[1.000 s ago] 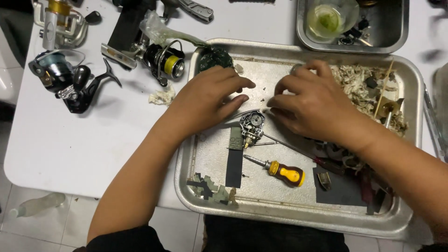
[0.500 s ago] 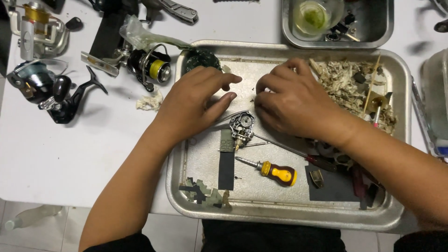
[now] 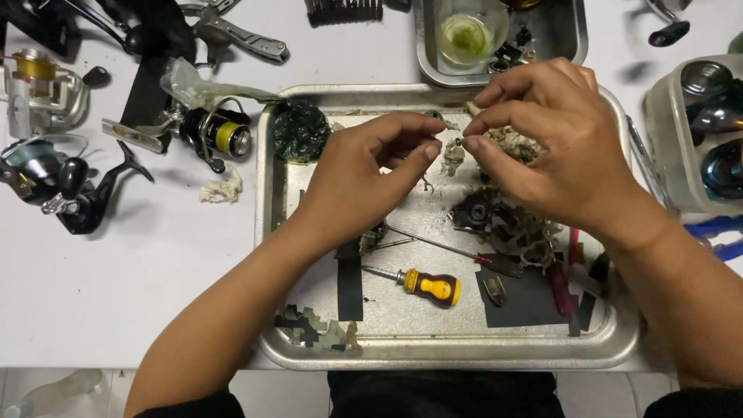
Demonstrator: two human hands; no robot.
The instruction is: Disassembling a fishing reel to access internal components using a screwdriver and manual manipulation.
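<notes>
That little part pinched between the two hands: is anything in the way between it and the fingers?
Nothing visible does. The left hand and right hand meet fingertip to fingertip over the metal tray, pinching a tiny part directly; it is too small to identify. The screwdriver lies below, apart.

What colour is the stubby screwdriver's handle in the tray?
Yellow with black bands, on the stubby screwdriver; head view.

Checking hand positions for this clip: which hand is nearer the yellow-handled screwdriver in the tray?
Left. The left hand is above and just left of the yellow-handled screwdriver, with its wrist close by. The right hand is higher up and to the right, farther away.
</notes>
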